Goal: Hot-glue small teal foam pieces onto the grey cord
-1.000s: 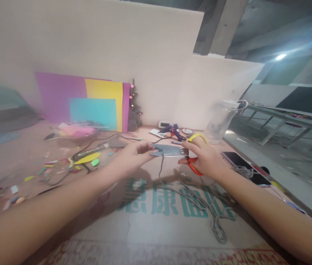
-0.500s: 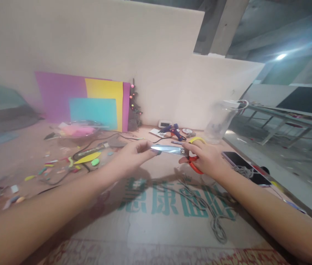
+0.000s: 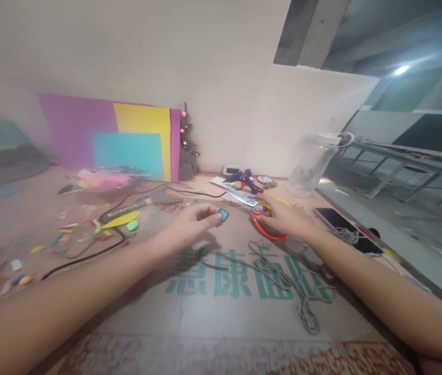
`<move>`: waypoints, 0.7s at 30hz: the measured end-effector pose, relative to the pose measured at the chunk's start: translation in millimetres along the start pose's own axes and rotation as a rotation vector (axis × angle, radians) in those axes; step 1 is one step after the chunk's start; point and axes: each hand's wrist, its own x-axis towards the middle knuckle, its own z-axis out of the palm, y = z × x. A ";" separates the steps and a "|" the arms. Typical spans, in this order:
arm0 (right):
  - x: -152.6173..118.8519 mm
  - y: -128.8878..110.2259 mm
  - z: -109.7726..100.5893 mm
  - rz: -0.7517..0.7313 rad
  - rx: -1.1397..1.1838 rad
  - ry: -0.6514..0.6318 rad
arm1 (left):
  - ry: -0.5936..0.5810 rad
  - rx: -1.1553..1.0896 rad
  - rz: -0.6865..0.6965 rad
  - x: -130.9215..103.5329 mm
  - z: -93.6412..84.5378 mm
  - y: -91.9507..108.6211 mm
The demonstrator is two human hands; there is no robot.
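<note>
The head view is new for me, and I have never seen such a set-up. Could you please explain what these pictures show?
There is no machine here, only a person's two bare hands. One camera, worn on that person's head, looks forward and down, and every picture is taken from there. The left hand pinches a small teal piece with a dark edge. The right hand has its fingers on the red and yellow handles of the scissors. On the work surface lie a loose grey cord, a yellow leaf-shaped piece and, farther back, a dark blue glue gun.
</note>
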 end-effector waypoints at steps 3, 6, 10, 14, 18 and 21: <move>0.3 10.1 11.2 -0.080 0.020 -0.018 | -0.025 -0.047 0.002 2.0 6.2 -17.9; 0.1 13.5 15.1 -0.112 -0.039 -0.039 | -0.028 -0.028 0.039 3.6 10.0 -32.3; -4.0 -6.8 0.4 -0.139 -0.170 -0.012 | -0.047 -0.019 0.012 5.5 11.0 -41.3; -12.9 -46.0 -14.6 -0.171 0.091 0.032 | -0.055 -0.019 0.023 4.3 10.7 -37.4; -23.6 -76.1 -5.1 -0.157 0.388 -0.038 | -0.073 -0.032 0.031 1.1 12.2 -30.5; -27.4 -83.4 8.7 -0.140 0.461 -0.009 | -0.078 -0.016 0.029 0.2 13.4 -28.6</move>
